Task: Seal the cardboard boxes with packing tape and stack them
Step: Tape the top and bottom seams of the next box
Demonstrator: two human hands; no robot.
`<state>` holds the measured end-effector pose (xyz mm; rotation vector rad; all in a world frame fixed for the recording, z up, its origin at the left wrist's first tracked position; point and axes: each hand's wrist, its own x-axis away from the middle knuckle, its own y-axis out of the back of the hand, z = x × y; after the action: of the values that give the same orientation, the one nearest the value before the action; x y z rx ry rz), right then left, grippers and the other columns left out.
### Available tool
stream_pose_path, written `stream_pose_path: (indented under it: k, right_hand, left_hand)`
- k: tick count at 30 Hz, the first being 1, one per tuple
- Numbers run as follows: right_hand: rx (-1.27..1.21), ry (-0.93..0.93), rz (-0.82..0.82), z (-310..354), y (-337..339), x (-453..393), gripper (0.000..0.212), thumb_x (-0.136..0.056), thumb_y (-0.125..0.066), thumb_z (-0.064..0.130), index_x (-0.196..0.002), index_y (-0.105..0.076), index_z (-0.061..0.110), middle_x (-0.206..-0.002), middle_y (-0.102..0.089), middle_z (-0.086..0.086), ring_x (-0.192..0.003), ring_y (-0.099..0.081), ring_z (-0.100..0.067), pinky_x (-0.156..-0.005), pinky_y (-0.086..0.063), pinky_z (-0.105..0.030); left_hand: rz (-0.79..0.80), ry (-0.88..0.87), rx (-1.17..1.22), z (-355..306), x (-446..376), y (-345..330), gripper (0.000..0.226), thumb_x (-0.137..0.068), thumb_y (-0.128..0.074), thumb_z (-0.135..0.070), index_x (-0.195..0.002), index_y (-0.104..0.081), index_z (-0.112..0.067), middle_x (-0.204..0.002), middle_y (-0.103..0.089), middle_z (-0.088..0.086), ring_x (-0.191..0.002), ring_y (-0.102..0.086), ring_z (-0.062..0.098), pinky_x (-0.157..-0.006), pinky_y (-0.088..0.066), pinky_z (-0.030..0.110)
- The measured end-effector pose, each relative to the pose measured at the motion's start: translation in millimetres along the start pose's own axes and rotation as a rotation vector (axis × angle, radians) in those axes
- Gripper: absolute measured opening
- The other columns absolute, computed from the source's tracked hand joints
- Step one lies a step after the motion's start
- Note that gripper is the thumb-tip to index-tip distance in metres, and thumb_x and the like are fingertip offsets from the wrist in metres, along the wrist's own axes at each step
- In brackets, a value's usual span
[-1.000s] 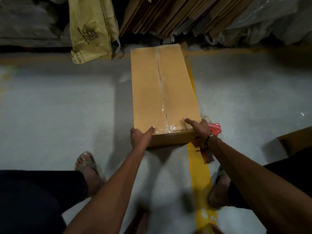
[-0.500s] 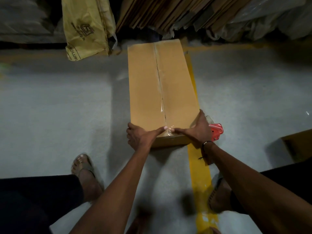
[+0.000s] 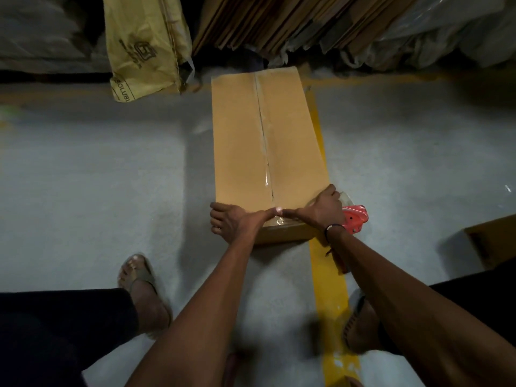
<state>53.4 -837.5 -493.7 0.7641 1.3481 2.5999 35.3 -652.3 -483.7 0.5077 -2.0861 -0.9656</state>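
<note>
A long brown cardboard box (image 3: pixel 265 152) lies on the floor, its top flaps closed, with clear packing tape (image 3: pixel 264 129) running along the centre seam. My left hand (image 3: pixel 234 223) rests flat on the near left corner, its thumb pressing the tape end at the near edge. My right hand (image 3: pixel 321 210) lies flat on the near right corner, and its thumb meets the left thumb at the seam. A red tape dispenser (image 3: pixel 354 222) lies on the floor just right of the box, behind my right wrist.
A yellow floor line (image 3: pixel 329 280) runs under the box's right side. Flat cardboard sheets (image 3: pixel 279 20) lean at the back, a yellow sack (image 3: pixel 145 46) beside them. Another box's corner (image 3: pixel 491 238) shows at the right. My sandalled feet (image 3: pixel 142 291) stand near.
Both thumbs have slid inward along the near edge to meet at the taped seam. The view has drifted slightly closer to the box.
</note>
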Motion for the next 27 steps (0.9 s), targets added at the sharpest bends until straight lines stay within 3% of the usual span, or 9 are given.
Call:
stream_pose_path:
  k: [4,7,10,13,16,20,23,27]
  right_hand:
    - [-0.036,-0.033,0.045,1.0,1.5,-2.4,0.150,-0.029,-0.086,0.082,-0.143,-0.025,0.006,-0.146,-0.040,-0.018,-0.132,-0.046,-0.041,-0.106,-0.046,-0.052]
    - [-0.111,-0.102,0.103,0.8,5.9,-9.6,0.142,-0.037,-0.095,0.067,-0.144,-0.022,0.009,-0.148,-0.038,-0.015,-0.136,-0.042,-0.039,-0.111,-0.042,-0.053]
    - [-0.117,-0.180,0.090,9.0,5.3,-9.7,0.146,-0.035,-0.084,0.080,-0.147,-0.022,0.010,-0.149,-0.039,-0.017,-0.136,-0.041,-0.041,-0.108,-0.043,-0.057]
    - [-0.051,-0.241,-0.055,23.5,-1.5,-8.7,0.152,-0.029,-0.064,0.098,-0.145,-0.030,0.007,-0.147,-0.041,-0.022,-0.134,-0.041,-0.044,-0.105,-0.039,-0.061]
    - [0.007,-0.147,-0.184,37.8,-8.2,-19.8,0.152,-0.033,-0.064,0.099,-0.148,-0.028,0.006,-0.146,-0.041,-0.021,-0.133,-0.042,-0.043,-0.102,-0.037,-0.063]
    - [-0.026,-0.178,-0.183,51.7,-13.2,-37.7,0.151,-0.034,-0.074,0.094,-0.150,-0.025,0.009,-0.148,-0.042,-0.018,-0.135,-0.042,-0.041,-0.102,-0.036,-0.062]
    - [-0.022,-0.204,-0.239,51.9,-18.9,-41.5,0.149,-0.027,-0.074,0.094,-0.143,-0.032,0.011,-0.143,-0.047,-0.017,-0.132,-0.044,-0.039,-0.100,-0.036,-0.059]
    - [-0.100,-0.248,-0.260,52.5,-22.1,-49.9,0.133,-0.038,-0.087,0.075,-0.142,-0.034,0.011,-0.142,-0.047,-0.017,-0.133,-0.042,-0.038,-0.101,-0.032,-0.055]
  left_hand:
    - [-0.065,-0.020,-0.008,3.4,-0.1,-2.3,0.161,-0.025,-0.088,-0.082,-0.148,-0.023,-0.002,-0.151,-0.036,0.019,-0.138,-0.037,0.036,-0.112,-0.033,0.046]
    - [-0.035,0.006,0.036,2.9,-3.0,-2.1,0.148,-0.037,-0.096,-0.069,-0.148,-0.022,-0.004,-0.152,-0.033,0.019,-0.140,-0.033,0.038,-0.115,-0.030,0.047]
    - [-0.026,0.036,0.078,-1.7,-5.9,0.0,0.134,-0.043,-0.093,-0.067,-0.142,-0.027,-0.006,-0.149,-0.036,0.019,-0.137,-0.036,0.038,-0.115,-0.032,0.049]
    - [-0.062,-0.016,0.081,-15.9,-11.6,1.8,0.158,-0.032,-0.083,-0.087,-0.151,-0.020,-0.005,-0.154,-0.034,0.021,-0.142,-0.034,0.039,-0.116,-0.032,0.052]
    - [-0.073,-0.038,0.040,-30.7,-24.1,0.4,0.174,-0.025,-0.075,-0.096,-0.158,-0.010,-0.004,-0.159,-0.029,0.021,-0.146,-0.030,0.039,-0.114,-0.029,0.054]
    - [-0.088,-0.054,0.018,-49.7,-46.2,1.4,0.175,-0.024,-0.080,-0.092,-0.158,-0.010,-0.005,-0.159,-0.028,0.022,-0.146,-0.031,0.039,-0.115,-0.028,0.054]
    - [-0.112,-0.085,-0.008,-59.3,-60.5,0.2,0.166,-0.025,-0.087,-0.084,-0.153,-0.018,-0.005,-0.153,-0.033,0.021,-0.139,-0.037,0.039,-0.111,-0.034,0.050]
    - [-0.109,-0.005,0.049,-63.4,-72.8,-4.0,0.133,-0.047,-0.097,-0.059,-0.146,-0.024,-0.010,-0.149,-0.035,0.019,-0.134,-0.039,0.037,-0.109,-0.036,0.048]
